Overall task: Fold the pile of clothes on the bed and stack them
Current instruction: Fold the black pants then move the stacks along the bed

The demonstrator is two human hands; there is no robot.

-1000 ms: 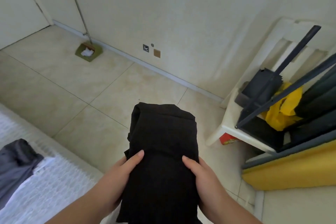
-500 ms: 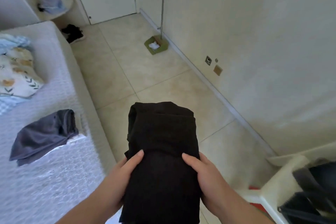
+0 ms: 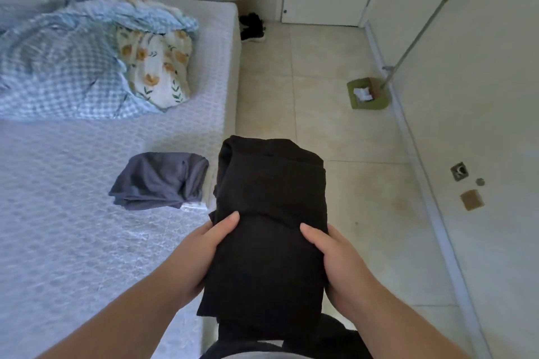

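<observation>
A folded black garment is held in front of me over the bed's right edge and the floor. My left hand grips its left side, thumb on top. Its right side is gripped by my right hand in the same way. A folded dark grey garment lies on the white bed just left of the black one.
A blue checked quilt and a floral pillow lie at the head of the bed. On the tiled floor stand a green dustpan with a long handle by the right wall, and dark shoes near the door.
My view has swung left from the chair and wall toward the bed. Both hands keep the same grip on the black garment, which is now beside the grey garment.
</observation>
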